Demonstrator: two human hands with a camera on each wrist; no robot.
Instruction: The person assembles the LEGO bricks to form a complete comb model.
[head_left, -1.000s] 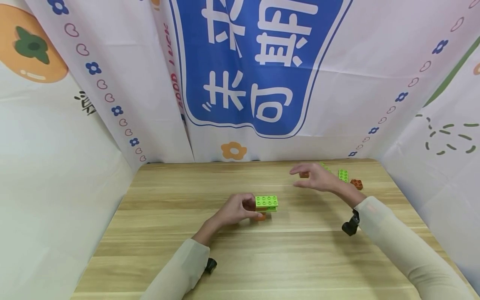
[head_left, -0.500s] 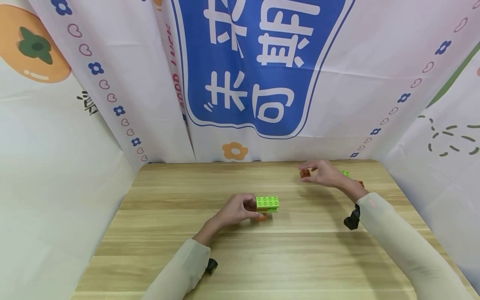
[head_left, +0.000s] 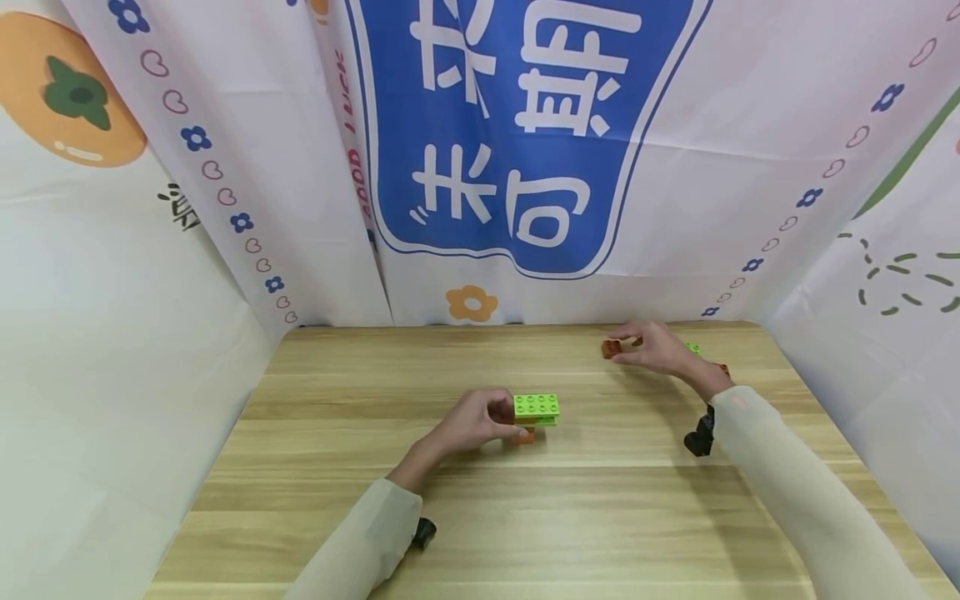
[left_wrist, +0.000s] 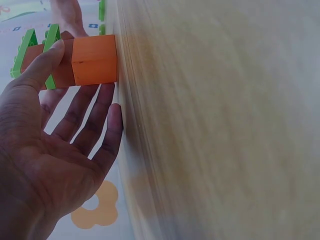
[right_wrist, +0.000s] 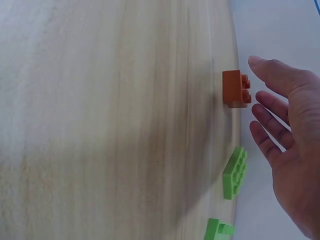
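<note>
My left hand (head_left: 476, 419) grips a stack of toy building bricks (head_left: 536, 406) that stands near the table's middle. In the left wrist view, an orange brick (left_wrist: 95, 60) forms the stack's bottom, with brown blocks and two thin green plates above it, and the thumb presses its side. Farther back, my right hand (head_left: 655, 348) hovers with thumb and fingers spread about a small brown brick (head_left: 611, 349). The right wrist view shows a gap between the fingertips and that brick's (right_wrist: 231, 89) studs.
Beside the right hand lie green bricks, one flat studded piece (right_wrist: 235, 174) and another (right_wrist: 217, 229) by the frame's bottom. Another brown brick (head_left: 722, 368) is partly hidden behind the right wrist. A printed cloth wall (head_left: 330, 283) borders the table's back edge.
My right hand has shifted slightly to the right, and the small brown brick now shows between its thumb and fingers. The left hand stays on the stack.
</note>
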